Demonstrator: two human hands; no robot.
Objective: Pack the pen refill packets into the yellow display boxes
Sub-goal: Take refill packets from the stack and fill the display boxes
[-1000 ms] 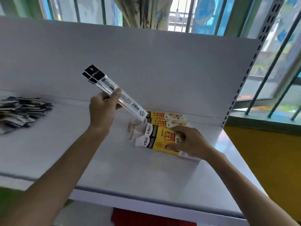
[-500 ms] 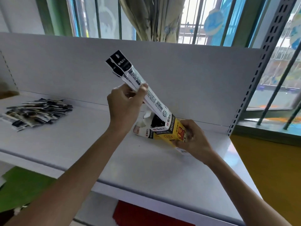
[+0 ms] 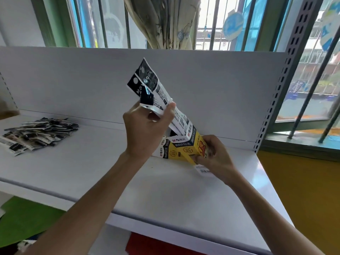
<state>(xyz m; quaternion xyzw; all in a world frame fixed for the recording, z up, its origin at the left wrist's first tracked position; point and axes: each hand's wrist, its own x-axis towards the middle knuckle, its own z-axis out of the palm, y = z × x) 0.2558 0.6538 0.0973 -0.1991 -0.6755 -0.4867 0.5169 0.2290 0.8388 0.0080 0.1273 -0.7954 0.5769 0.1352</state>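
Near the middle of the frame the left hand [image 3: 145, 129] pinched a small bundle of refill packets [image 3: 156, 92] between thumb and curled fingers, about halfway along their length. Their black header ends pointed to the upper left, and their lower ends sat just inside the open mouth of a yellow box [image 3: 185, 146]. The right hand [image 3: 215, 159], right of centre, had its fingers wrapped round the lower end of that box and held it tilted, mouth up, its low end near the white shelf [image 3: 165, 199]. A loose pile of packets [image 3: 40, 133] lay well apart at the left edge of the frame. The packets looked light, thin and glossy, so they would probably slip against each other and fan out, as the top ones already did. A grip across the middle, squeezing the flat faces together, seemed best, since a hold on the header cards alone would likely let the long bodies bend. The box was thin card and would probably dent if squeezed, so a hold on its closed end, clear of the mouth flaps, seemed right.
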